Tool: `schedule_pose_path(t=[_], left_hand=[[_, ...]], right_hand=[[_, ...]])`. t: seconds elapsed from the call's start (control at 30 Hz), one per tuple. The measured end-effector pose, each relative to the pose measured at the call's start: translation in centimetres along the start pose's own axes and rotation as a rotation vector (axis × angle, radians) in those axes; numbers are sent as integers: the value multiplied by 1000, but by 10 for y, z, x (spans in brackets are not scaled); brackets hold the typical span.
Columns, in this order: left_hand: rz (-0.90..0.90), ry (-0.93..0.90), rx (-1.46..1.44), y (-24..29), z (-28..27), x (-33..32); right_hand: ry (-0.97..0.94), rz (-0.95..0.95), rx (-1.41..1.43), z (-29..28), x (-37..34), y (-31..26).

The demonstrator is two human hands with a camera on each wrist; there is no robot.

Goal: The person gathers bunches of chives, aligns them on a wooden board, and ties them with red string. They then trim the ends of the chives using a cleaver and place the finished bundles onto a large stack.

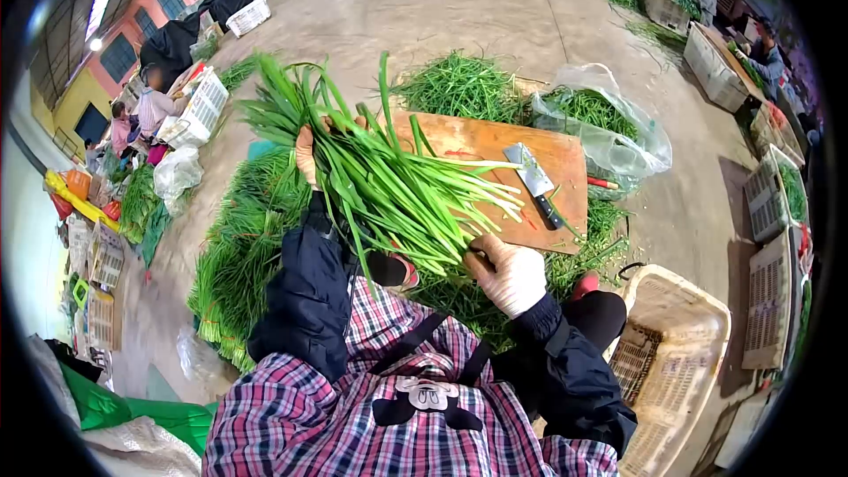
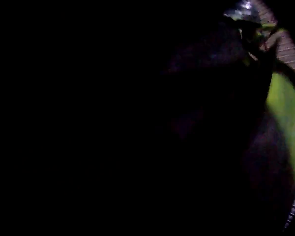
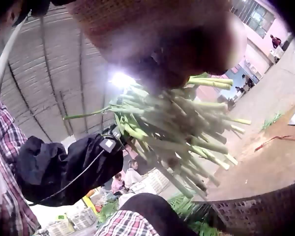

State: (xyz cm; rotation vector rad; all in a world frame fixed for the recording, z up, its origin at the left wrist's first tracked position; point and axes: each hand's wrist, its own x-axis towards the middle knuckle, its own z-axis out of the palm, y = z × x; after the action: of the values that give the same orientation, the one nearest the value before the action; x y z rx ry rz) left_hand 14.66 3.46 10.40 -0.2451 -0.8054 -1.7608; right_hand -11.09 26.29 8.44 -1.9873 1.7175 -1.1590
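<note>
A large bunch of garlic chives (image 1: 402, 181) slants across the front of me in the head view, leaves to the upper left, pale stalk ends to the right. My left hand (image 1: 306, 157) grips it near the leafy part, most of its fingers hidden behind leaves. At the lower stalk ends, my right hand (image 1: 511, 276) pinches the edge of the bunch with thumb and curled fingers. The right wrist view shows that hand dark and blurred above the stalks (image 3: 187, 128). Beyond the bunch, a cleaver (image 1: 534, 181) lies on a wooden board (image 1: 565, 155). The left wrist view is almost black.
Piles of chives lie at the left (image 1: 243, 247) and behind the board (image 1: 464, 88). A clear plastic bag (image 1: 649, 146) of greens stands right of the board. A plastic crate (image 1: 685, 336) sits by my right knee. People work beside crates at both sides.
</note>
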Motion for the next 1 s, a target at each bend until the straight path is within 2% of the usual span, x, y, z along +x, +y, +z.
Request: schedule_pose_path(t=[0.03,0.13,0.17,0.23,0.33,0.4,0.43,0.47,0.5,0.6,0.63,0.7,0.73,0.77,0.8,0.83,0.87,0.93,1.0], left_hand=[[-62,19,-33,7,-4,-2],[-68,35,22,31,-55,-9],[41,73,29,22,-32,-9],[75,-182,39,15,-24,-5],[-72,-217,-50,23,-32,-5],[69,-136,-49,17,-40,-10],[26,-252,17,17,-34,-8],[147,46,44,10,-15,-8],[265,345,70,-3,13,-11],[244,120,186,1,-20,-17],[288,213,212,-2,-27,-19],[80,8,211,-1,-3,-13],[84,-7,182,-2,3,-12],[88,-22,152,-4,7,-11],[91,-38,121,-6,11,-11],[7,-133,60,0,2,-11],[53,18,-39,-12,21,-17],[-40,-222,51,-2,6,-8],[-29,-144,55,9,-9,-12]], right_hand=[[1,9,9,3,0,0],[2,59,98,2,2,-2],[4,93,128,1,3,-4],[1,143,160,1,4,-3],[36,216,213,-3,4,-4],[87,231,211,-4,6,-2],[105,240,212,-4,7,1],[124,248,214,-3,8,3],[173,155,125,0,9,8],[75,117,2,2,15,10],[86,83,-15,7,17,12],[42,144,219,17,25,21],[19,173,337,19,27,21],[-38,414,666,23,28,18],[-34,457,772,22,29,15],[-31,501,878,21,29,13],[-26,546,984,20,29,11],[-73,550,1049,16,26,10],[-138,545,1106,8,23,10]])
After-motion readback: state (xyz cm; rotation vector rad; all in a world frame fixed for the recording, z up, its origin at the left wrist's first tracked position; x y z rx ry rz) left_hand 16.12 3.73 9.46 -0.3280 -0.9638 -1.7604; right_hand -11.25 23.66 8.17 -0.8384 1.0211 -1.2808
